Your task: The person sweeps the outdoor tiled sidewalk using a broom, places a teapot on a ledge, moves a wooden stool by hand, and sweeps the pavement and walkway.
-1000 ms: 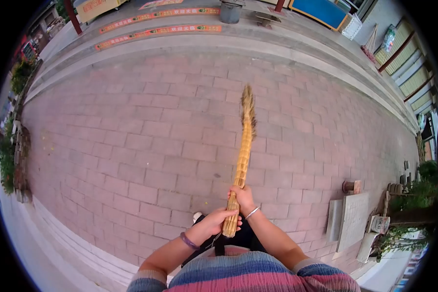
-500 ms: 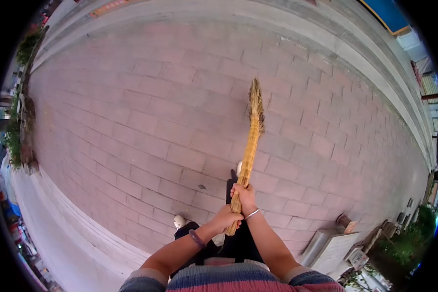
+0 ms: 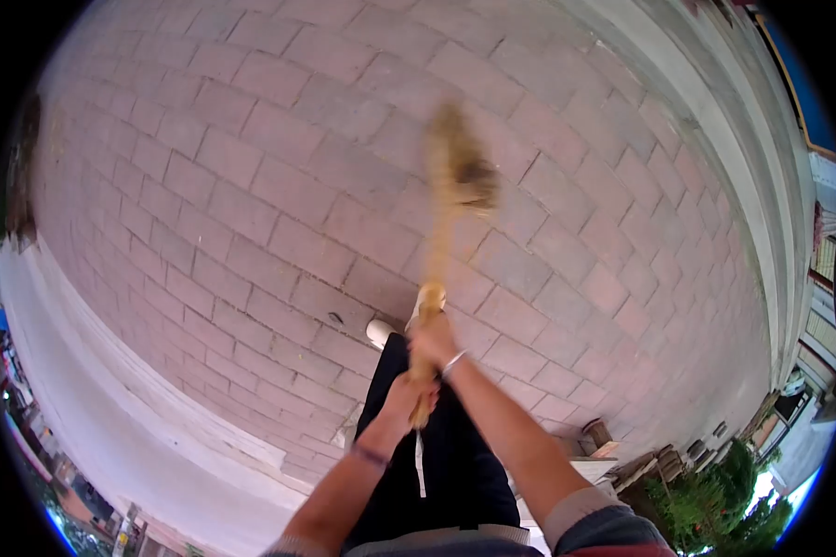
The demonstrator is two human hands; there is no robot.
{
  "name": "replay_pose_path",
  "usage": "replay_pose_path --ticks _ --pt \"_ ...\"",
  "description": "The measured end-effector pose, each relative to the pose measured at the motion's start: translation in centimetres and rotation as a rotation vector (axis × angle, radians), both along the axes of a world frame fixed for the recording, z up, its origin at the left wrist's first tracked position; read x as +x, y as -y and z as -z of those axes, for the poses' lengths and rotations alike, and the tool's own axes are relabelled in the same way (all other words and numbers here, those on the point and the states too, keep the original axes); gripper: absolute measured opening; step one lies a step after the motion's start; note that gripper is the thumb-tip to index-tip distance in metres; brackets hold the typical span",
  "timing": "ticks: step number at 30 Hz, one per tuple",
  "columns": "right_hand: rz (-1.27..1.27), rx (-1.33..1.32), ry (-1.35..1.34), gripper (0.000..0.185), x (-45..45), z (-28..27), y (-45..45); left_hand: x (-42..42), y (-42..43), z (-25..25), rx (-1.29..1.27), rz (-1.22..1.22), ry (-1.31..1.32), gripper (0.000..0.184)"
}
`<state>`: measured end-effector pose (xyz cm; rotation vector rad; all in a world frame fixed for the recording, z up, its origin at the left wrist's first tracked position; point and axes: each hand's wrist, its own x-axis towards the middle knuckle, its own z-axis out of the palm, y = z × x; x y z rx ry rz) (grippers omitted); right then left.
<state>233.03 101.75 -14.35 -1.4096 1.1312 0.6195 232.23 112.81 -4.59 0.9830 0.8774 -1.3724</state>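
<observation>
A straw broom (image 3: 440,243) stretches out in front of me over the pinkish paving (image 3: 279,176), its bristle end smeared by motion. Whether the bristles touch the ground I cannot tell. My right hand (image 3: 432,342), with a silvery bangle at the wrist, is closed round the handle farther up. Lower down, near the handle's end, my left hand (image 3: 407,401) is wrapped round it too, a dark bracelet on that wrist. Both hands are in front of my dark trousers. A pale shoe (image 3: 379,332) shows just beyond them on the left.
Pale steps (image 3: 724,121) curve along the right side. A whitish ledge (image 3: 139,362) borders the paving at lower left. Green plants (image 3: 706,497) and a brown pot-like object (image 3: 597,433) stand at lower right. A small dark scrap (image 3: 335,317) lies on the paving.
The broom head has swung left and its bristles now look blurred. My hands have moved slightly up and left in view, still round the handle. My view has turned and a foot has shifted.
</observation>
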Motion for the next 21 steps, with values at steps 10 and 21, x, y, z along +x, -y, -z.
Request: replay_pose_path --ticks 10,21 --pt "-0.341 0.167 0.292 0.031 4.8 -10.9 -7.1 -2.3 -2.7 -6.9 0.198 -0.360 0.298 0.023" --pt "0.148 -0.038 -0.022 0.012 15.2 -1.8 18.1 15.6 15.9 1.7 -0.215 0.028 0.100 0.013"
